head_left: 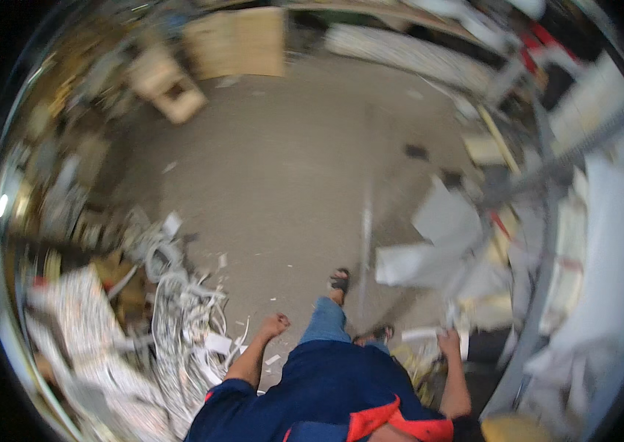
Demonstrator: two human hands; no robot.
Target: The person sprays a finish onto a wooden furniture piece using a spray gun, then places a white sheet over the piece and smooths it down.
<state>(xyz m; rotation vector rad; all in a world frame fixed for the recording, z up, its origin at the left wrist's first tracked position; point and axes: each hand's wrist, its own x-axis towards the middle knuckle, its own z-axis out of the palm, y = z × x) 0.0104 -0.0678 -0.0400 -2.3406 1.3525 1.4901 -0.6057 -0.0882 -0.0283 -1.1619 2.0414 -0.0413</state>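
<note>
My left hand (276, 325) hangs beside my left thigh, its fingers curled in with nothing visible in them. Nearest to it is a tangled heap of white strips (190, 317) on the floor. On the other side, my right hand (449, 341) is held out from my body with its fingers closed. A small pale, see-through shape shows just above those fingers; blur hides whether the hand grips it. A white strip (421, 334) lies close to the right hand, in front of it. My sandalled foot (339, 280) is forward on the floor, as in a stride.
A grey concrete floor (275, 162) with small scraps stretches ahead. White and grey sheets (444, 217) lie to the right, beside a long white roll (617, 258). Cardboard boxes (234, 44) stand far left of centre. A long wrapped bundle (407, 55) lies at the back.
</note>
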